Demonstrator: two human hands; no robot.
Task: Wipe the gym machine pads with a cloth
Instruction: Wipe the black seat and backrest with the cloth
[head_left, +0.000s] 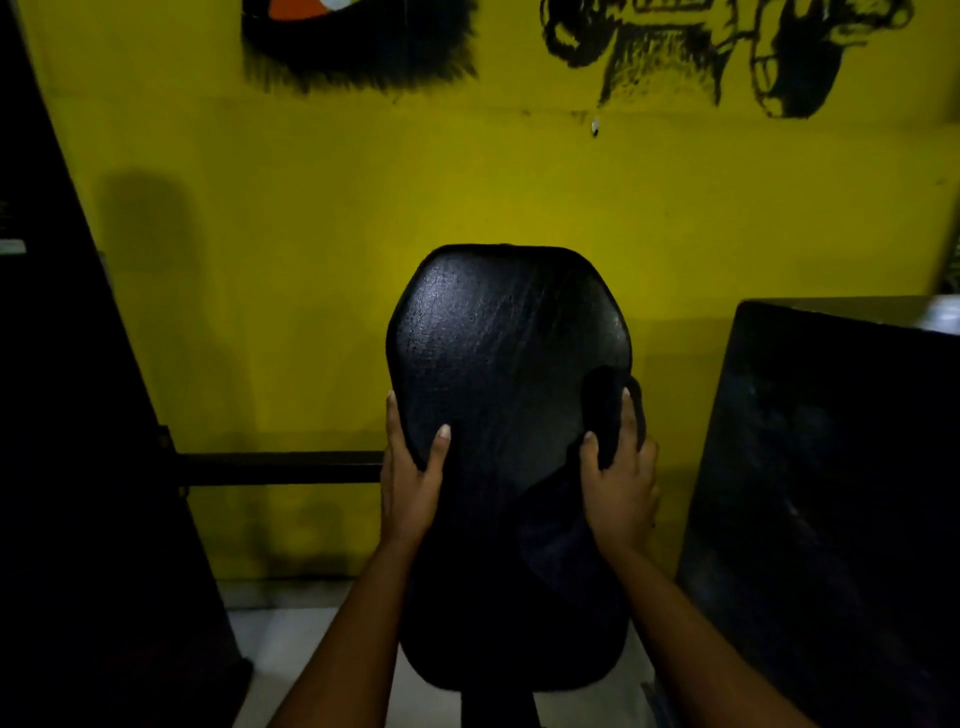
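The pad (498, 338) is black, with a fine pebbled grain and faint pale streaks where the light catches it. The cloth (605, 410) is dark, almost black, and hard to tell from the pad. The wall (311, 208) is mustard yellow, with black brushy drawings (727, 47) and an orange and white patch (296, 9) at the top. The bar (280, 467) and the second pad (831, 467) are black. The floor (291, 649) is pale grey.

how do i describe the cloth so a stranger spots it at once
In front of the yellow wall stands a shiny black pad. At its right edge, the right hand holds the cloth against it. It is the dull, soft dark fabric, not glossy and grained like the pad.
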